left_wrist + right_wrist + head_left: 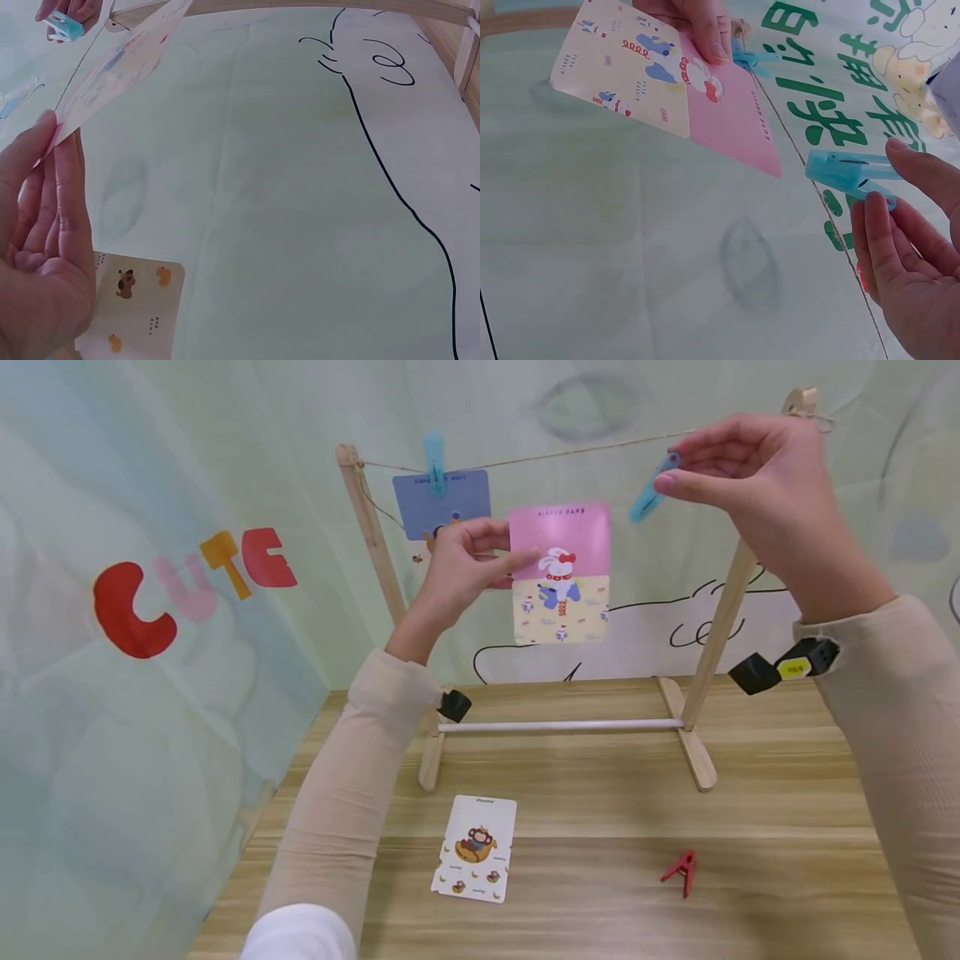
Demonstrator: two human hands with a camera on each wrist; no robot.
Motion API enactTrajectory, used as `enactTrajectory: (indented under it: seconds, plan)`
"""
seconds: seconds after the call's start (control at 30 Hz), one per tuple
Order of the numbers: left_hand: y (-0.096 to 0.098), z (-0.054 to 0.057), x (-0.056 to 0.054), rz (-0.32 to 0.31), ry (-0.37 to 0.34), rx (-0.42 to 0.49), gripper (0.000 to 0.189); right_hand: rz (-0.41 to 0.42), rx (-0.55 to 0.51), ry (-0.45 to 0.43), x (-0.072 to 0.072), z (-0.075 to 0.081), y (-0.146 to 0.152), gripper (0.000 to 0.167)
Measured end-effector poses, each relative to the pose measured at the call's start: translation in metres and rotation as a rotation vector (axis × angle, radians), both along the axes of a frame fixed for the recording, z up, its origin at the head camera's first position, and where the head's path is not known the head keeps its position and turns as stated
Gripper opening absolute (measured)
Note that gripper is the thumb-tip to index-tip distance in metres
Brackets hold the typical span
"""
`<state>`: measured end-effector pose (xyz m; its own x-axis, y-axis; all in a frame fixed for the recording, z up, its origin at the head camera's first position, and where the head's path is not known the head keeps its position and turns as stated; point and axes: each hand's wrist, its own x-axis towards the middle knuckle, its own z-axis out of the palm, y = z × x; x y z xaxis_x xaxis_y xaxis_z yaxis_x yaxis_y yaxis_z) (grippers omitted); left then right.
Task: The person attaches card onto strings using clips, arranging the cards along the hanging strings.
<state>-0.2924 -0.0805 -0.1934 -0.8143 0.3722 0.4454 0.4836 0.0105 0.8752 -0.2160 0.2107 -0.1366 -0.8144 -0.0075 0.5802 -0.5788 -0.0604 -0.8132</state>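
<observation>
My left hand (468, 564) pinches a pink and cream bunny card (561, 602) by its left edge, thumb in front and fingers behind. The card hangs upright just under the twine (585, 449). To its right, my right hand (772, 485) pinches a light blue clothespin (654, 489) by its handle ends. In the right wrist view that clothespin (840, 169) points its tip toward the card and the twine. Left of the card, a blue card (442, 497) hangs from the twine under another light blue clothespin (434, 464), partly hidden by my left hand.
The twine spans a wooden frame, its right post (722, 627) standing on a foot, with a white bar (562, 726) low between the posts. On the wooden table (585, 827) lie a white monkey card (476, 847) and a red clothespin (682, 871). A printed cloth hangs behind.
</observation>
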Motion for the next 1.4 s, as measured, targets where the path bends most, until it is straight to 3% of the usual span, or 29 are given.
enactTrajectory:
  seconds: [0.13,0.23,0.43,0.63,0.83,1.2,1.4]
  plan:
    - [0.003,0.004,0.001,0.017,-0.008,-0.006,0.032,-0.042,0.041,-0.002,-0.003,0.008,-0.004,0.035]
    - [0.004,0.007,0.001,0.018,0.001,-0.008,0.032,-0.036,0.015,0.006,-0.006,0.013,-0.006,0.034]
    - [0.007,0.014,0.002,0.034,-0.004,0.018,0.031,-0.128,0.116,0.026,-0.010,0.025,-0.012,0.035]
    - [0.008,0.020,0.001,0.046,-0.031,0.048,0.031,-0.104,0.098,0.073,-0.013,0.031,-0.017,0.035]
    - [0.010,0.022,-0.002,0.054,-0.023,0.056,0.031,-0.075,0.071,0.063,-0.013,0.038,-0.024,0.043]
    - [0.015,0.026,-0.001,0.049,-0.021,0.073,0.031,-0.177,0.235,-0.085,-0.014,0.054,-0.034,0.044]
    - [0.018,0.029,0.001,0.072,-0.030,0.078,0.033,-0.148,0.256,-0.111,-0.017,0.060,-0.041,0.041]
